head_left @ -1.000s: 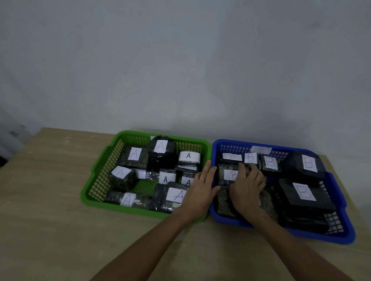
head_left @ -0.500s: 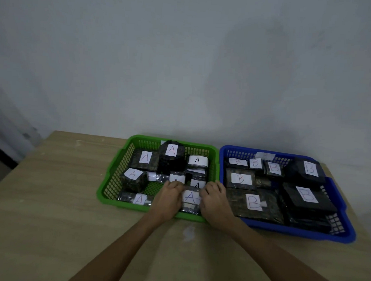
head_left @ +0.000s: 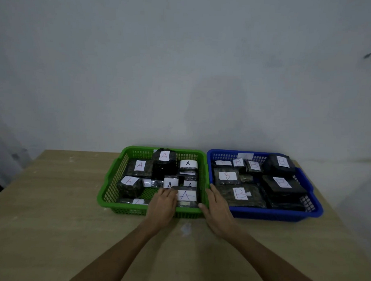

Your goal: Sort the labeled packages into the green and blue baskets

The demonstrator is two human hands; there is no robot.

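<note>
The green basket [head_left: 112,187] stands on the left and holds several dark wrapped packages with white "A" labels. Touching it on the right, the blue basket [head_left: 272,213] holds several dark packages labelled "B", the nearest one [head_left: 240,193] large and flat. My left hand [head_left: 163,202] lies over the green basket's front rim, fingers flat against the left edge of the front "A" package [head_left: 187,195]. My right hand [head_left: 217,206] rests flat where the two baskets' front corners meet, gripping nothing.
Both baskets sit at the far side of a wooden table [head_left: 51,219], close to a plain grey wall [head_left: 182,77]. A small pale mark [head_left: 185,228] lies on the tabletop between my forearms. The table's right edge runs just past the blue basket.
Both hands left the blue basket and went to the front "A" package in the green basket. My right hand has since slid right to the basket corners.
</note>
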